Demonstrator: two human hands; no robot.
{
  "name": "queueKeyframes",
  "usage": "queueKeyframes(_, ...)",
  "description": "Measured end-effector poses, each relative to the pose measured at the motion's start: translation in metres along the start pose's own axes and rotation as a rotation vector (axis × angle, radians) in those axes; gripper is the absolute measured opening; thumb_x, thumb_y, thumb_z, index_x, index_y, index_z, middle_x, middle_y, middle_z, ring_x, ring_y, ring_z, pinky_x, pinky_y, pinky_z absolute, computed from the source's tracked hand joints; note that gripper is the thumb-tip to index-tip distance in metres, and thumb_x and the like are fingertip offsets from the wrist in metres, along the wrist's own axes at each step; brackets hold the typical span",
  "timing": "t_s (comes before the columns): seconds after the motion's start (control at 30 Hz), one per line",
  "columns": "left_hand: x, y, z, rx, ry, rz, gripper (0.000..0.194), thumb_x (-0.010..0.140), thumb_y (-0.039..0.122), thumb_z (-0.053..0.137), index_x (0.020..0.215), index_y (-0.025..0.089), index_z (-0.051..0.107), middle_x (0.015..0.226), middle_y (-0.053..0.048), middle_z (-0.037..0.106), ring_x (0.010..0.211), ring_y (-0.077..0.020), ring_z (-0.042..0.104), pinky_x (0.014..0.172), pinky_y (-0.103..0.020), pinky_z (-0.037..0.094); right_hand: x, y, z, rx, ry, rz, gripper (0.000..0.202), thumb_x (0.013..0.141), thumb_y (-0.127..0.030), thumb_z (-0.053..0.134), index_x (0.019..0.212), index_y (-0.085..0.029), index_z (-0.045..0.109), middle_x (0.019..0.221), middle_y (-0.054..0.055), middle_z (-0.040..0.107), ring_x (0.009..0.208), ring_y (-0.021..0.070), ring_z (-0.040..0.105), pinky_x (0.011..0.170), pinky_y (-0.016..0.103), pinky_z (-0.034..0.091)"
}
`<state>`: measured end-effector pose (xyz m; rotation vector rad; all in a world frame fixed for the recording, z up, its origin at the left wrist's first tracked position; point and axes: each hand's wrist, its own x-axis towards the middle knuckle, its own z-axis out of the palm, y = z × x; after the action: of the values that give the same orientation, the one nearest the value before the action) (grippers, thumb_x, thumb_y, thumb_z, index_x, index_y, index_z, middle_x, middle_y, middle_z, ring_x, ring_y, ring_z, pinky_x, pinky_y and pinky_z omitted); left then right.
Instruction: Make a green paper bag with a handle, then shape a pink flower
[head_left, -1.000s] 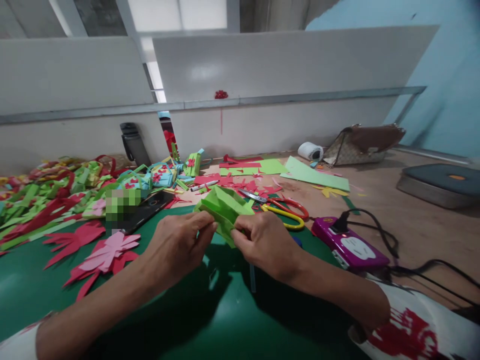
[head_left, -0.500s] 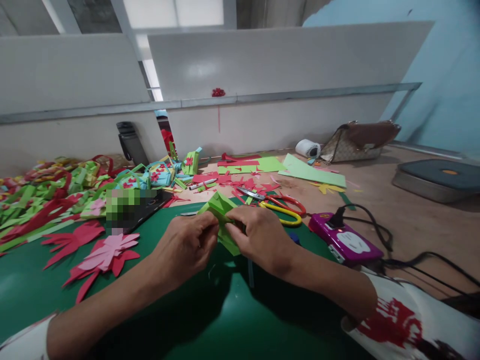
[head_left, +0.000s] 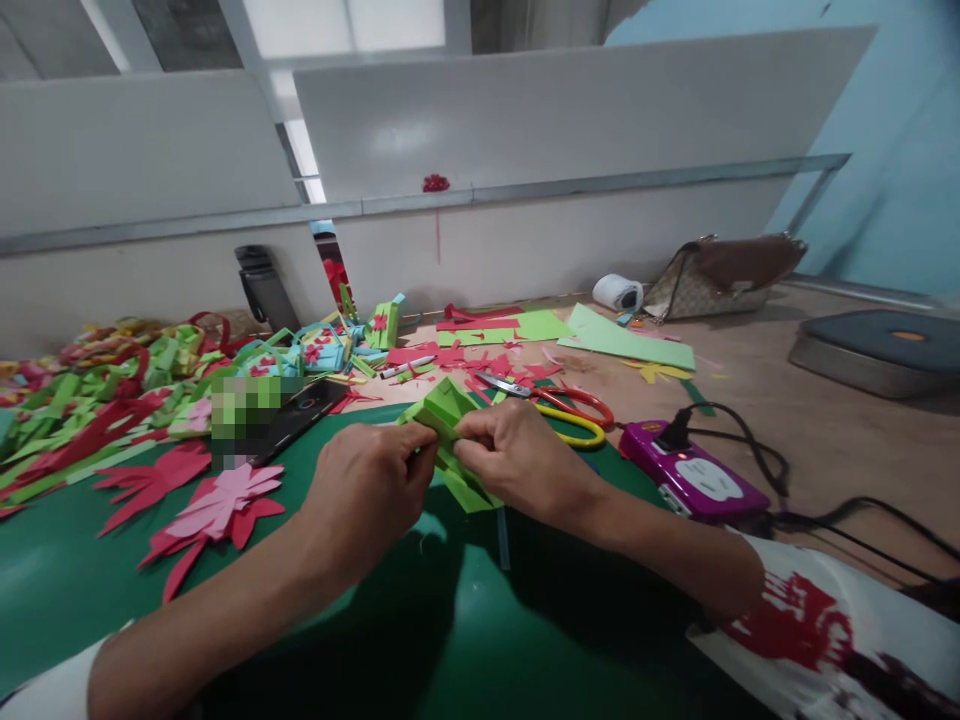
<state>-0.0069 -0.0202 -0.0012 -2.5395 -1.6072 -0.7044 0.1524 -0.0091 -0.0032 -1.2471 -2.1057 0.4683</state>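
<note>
The left hand [head_left: 364, 490] and right hand [head_left: 529, 465] both pinch the folded green paper [head_left: 448, 403], where light, even pressure should best keep creases crisp.

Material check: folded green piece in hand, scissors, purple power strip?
Folded green piece: matte paper or thin card, judging by its crisp creases.
Scissors: metal blades, by their grey sheen; orange and yellow handles, probably smooth plastic.
Purple power strip: likely glossy hard plastic, given the shine on its casing.
</note>
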Motion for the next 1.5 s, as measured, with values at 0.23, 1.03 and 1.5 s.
queueKeyframes(0.23,0.007,0.005,-0.008,0.165,-0.016,0.026,0.026,0.073,0.019,0.047,0.049,0.018,0.056,0.043,0.001,0.046,0.040,-0.0092,0.028,0.044,-0.023,0.018,-0.001,-0.004,0.001,0.014,0.019,-0.013,0.028,0.067,-0.009,0.046,0.046,-0.017,0.028,0.048,-0.007,0.025,0.046,0.0055,0.026,0.046,0.025,0.016)
queueKeyframes(1.03,-0.003,-0.005,-0.033,-0.432,0.139,-0.091,0.014,0.071,0.021,0.054,0.061,0.016,0.060,0.044,0.004,0.049,0.037,-0.0069,0.040,0.034,-0.016,0.030,-0.003,-0.004,0.002,-0.055,0.088,-0.043,0.029,0.066,-0.010,0.047,0.044,-0.017,0.030,0.047,-0.007,0.023,0.045,0.0060,0.024,0.046,0.026,0.016)
queueKeyframes(1.5,-0.003,0.001,-0.004,0.144,0.073,0.020,0.024,0.076,0.022,0.049,0.060,0.019,0.066,0.049,-0.002,0.061,0.043,-0.0119,0.048,0.046,-0.023,0.025,-0.005,-0.004,0.003,0.078,0.054,-0.057,0.029,0.070,-0.009,0.046,0.047,-0.016,0.030,0.048,-0.007,0.024,0.046,0.0050,0.025,0.046,0.025,0.015)
